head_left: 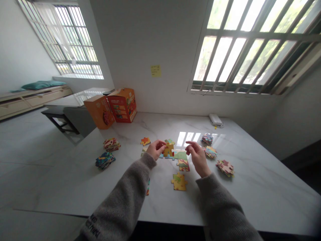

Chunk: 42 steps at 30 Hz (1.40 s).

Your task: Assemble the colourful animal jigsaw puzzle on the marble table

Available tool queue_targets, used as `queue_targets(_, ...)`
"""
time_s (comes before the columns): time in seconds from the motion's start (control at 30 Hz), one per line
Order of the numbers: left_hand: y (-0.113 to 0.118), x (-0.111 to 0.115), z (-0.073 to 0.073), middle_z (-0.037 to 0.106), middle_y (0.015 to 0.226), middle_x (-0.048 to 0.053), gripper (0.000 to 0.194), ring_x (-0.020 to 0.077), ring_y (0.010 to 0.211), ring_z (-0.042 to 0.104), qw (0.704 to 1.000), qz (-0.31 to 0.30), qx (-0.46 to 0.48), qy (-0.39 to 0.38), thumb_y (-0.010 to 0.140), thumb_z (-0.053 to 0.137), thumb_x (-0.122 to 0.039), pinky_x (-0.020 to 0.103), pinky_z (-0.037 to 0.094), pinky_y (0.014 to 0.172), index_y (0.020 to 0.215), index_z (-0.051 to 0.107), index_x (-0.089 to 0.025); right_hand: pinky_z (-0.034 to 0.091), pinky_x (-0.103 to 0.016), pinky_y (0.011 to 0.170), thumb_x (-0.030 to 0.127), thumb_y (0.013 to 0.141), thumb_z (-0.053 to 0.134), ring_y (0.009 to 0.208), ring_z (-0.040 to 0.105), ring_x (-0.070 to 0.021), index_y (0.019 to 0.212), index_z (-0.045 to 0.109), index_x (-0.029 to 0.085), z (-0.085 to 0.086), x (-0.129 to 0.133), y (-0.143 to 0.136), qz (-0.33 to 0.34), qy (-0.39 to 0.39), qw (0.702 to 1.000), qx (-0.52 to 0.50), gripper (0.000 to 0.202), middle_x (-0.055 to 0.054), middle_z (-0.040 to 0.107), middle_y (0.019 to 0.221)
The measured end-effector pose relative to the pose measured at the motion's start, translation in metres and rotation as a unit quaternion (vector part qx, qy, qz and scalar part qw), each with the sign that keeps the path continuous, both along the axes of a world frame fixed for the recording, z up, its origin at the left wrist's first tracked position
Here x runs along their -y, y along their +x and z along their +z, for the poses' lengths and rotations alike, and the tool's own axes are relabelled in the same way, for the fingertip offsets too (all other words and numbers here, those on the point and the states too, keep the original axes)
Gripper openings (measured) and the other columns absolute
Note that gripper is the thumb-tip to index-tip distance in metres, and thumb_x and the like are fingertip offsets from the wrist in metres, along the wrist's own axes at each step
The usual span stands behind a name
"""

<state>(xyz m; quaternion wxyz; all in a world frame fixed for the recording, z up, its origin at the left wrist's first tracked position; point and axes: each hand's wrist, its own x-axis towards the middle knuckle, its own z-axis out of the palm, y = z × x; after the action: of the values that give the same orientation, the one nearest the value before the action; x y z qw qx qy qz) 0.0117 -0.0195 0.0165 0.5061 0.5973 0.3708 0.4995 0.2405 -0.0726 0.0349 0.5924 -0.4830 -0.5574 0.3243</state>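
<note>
My left hand (156, 149) is closed, its thumb and fingertips pinching the left edge of a yellow-brown jigsaw puzzle piece (169, 150). That piece is held over several light green and blue pieces on the table. To its right, my right hand (197, 156) hovers with the index finger stretched out and nothing visible in it. Below this hand's fingers lie a pale green piece (181, 154) and a piece with red lines (184, 165). A yellow piece with a green patch (179, 181) sits apart, nearer me. An orange piece (145, 141) rests beyond my left hand.
Stacks of puzzle pieces stand at left, one red and cream (111, 144), one dark blue (105, 161). More stacks (225, 168) are at right. Two orange boxes (122, 105) stand at the back left of the marble-patterned table (155, 209). A white device (215, 119) lies by the wall.
</note>
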Motion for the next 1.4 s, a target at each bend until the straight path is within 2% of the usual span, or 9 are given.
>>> queue_targets(0.1,0.001,0.001,0.001,0.069,0.073,0.003,0.038,0.0127,0.06,0.062,1.0,-0.013,0.003,-0.008,0.071,0.08,-0.043,0.024,0.051,0.054,0.087,0.063,-0.014,0.047,-0.028,0.062,0.036,0.09,0.054,0.063,0.055,-0.0148,0.105,0.066,0.017,-0.003,0.0,-0.002,0.01,-0.005,1.0,0.029,0.027,-0.001,0.062,0.071)
queue_targets(0.3,0.002,0.004,0.001,0.069,0.073,0.004,0.038,0.014,0.06,0.063,0.998,-0.049,-0.008,-0.031,0.069,0.082,-0.044,0.024,0.051,0.051,0.082,0.062,-0.014,0.049,-0.03,0.069,0.035,0.093,0.051,0.072,0.06,-0.0168,0.112,0.064,0.02,-0.005,0.007,-0.016,0.083,-0.005,0.987,0.135,0.028,-0.001,0.062,0.075)
queue_targets(0.47,0.004,0.01,0.003,0.069,0.074,0.003,0.033,0.0145,0.065,0.065,0.995,-0.099,-0.011,-0.025,0.074,0.078,-0.042,0.025,0.052,0.057,0.082,0.061,-0.015,0.049,-0.029,0.064,0.039,0.092,0.056,0.068,0.06,-0.0156,0.123,0.059,0.02,-0.012,0.009,-0.027,0.147,-0.026,0.981,0.126,0.037,0.0,0.062,0.077)
queue_targets(0.7,0.001,0.008,0.007,0.066,0.068,0.002,0.029,0.0109,0.055,0.058,0.998,-0.047,-0.037,-0.009,0.081,0.069,-0.04,0.021,0.045,0.049,0.09,0.062,-0.014,0.049,-0.027,0.058,0.047,0.087,0.063,0.064,0.057,-0.0138,0.107,0.063,0.018,-0.015,0.004,-0.029,0.114,-0.048,0.992,0.02,0.035,-0.003,0.066,0.081)
queue_targets(0.93,0.004,0.012,0.008,0.07,0.076,0.003,0.033,0.0144,0.066,0.065,0.994,-0.103,-0.017,-0.02,0.072,0.08,-0.038,0.025,0.051,0.059,0.086,0.062,-0.015,0.051,-0.027,0.058,0.049,0.087,0.063,0.065,0.061,-0.0149,0.104,0.064,0.02,-0.013,0.005,-0.028,0.098,-0.05,0.994,0.008,0.034,-0.002,0.067,0.076)
queue_targets(1.1,0.003,0.009,0.008,0.07,0.074,0.003,0.035,0.0126,0.061,0.062,0.996,-0.087,-0.002,-0.018,0.07,0.082,-0.041,0.026,0.051,0.059,0.082,0.065,-0.014,0.049,-0.028,0.057,0.05,0.087,0.062,0.061,0.06,-0.0151,0.1,0.063,0.019,-0.008,0.006,-0.029,0.101,-0.055,0.993,-0.008,0.034,0.0,0.064,0.071)
queue_targets(1.23,0.001,0.007,0.009,0.072,0.074,0.004,0.034,0.0128,0.061,0.061,0.998,-0.055,-0.005,-0.003,0.07,0.081,-0.043,0.026,0.052,0.061,0.083,0.071,-0.013,0.048,-0.027,0.057,0.045,0.087,0.065,0.06,0.057,-0.0131,0.113,0.06,0.019,-0.003,0.009,-0.029,0.131,-0.055,0.99,-0.02,0.037,0.002,0.061,0.07)
queue_targets(1.33,0.001,0.006,0.009,0.074,0.079,0.006,0.038,0.0154,0.069,0.065,0.999,-0.034,0.011,-0.004,0.07,0.081,-0.047,0.028,0.053,0.067,0.085,0.073,-0.013,0.048,-0.027,0.06,0.041,0.088,0.065,0.061,0.057,-0.0125,0.132,0.051,0.022,0.0,0.014,-0.03,0.201,-0.062,0.977,-0.026,0.05,0.004,0.06,0.072)
queue_targets(1.4,0.001,0.005,0.01,0.073,0.077,0.006,0.043,0.0161,0.069,0.066,0.999,-0.02,0.037,-0.011,0.069,0.081,-0.05,0.028,0.054,0.067,0.088,0.071,-0.013,0.048,-0.028,0.061,0.041,0.089,0.064,0.062,0.059,-0.0128,0.132,0.051,0.021,0.0,0.015,-0.031,0.23,-0.072,0.97,-0.021,0.048,0.003,0.063,0.074)
